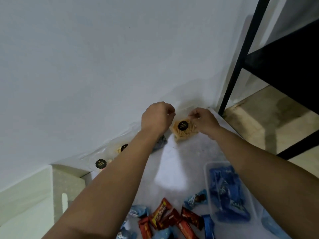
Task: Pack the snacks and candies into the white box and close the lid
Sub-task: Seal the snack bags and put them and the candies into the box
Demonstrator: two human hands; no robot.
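A clear bag of yellow stick snacks (183, 133) with a round black label stands at the far edge of the white table (172, 169), against the wall. My left hand (158, 118) and my right hand (203, 121) both pinch the bag's clear top. A translucent white box (229, 192) at the right holds several blue-wrapped candies. Red-orange bars (160, 213) and light-blue candies (196, 200) lie loose at the near edge. Two more clear snack bags with black labels (101, 163) lie at the left by the wall.
A small dark-blue wrapper (159, 143) lies under my left wrist. A black metal shelf frame (241, 57) stands at the right over a beige floor. A pale green stool (67, 180) sits left of the table.
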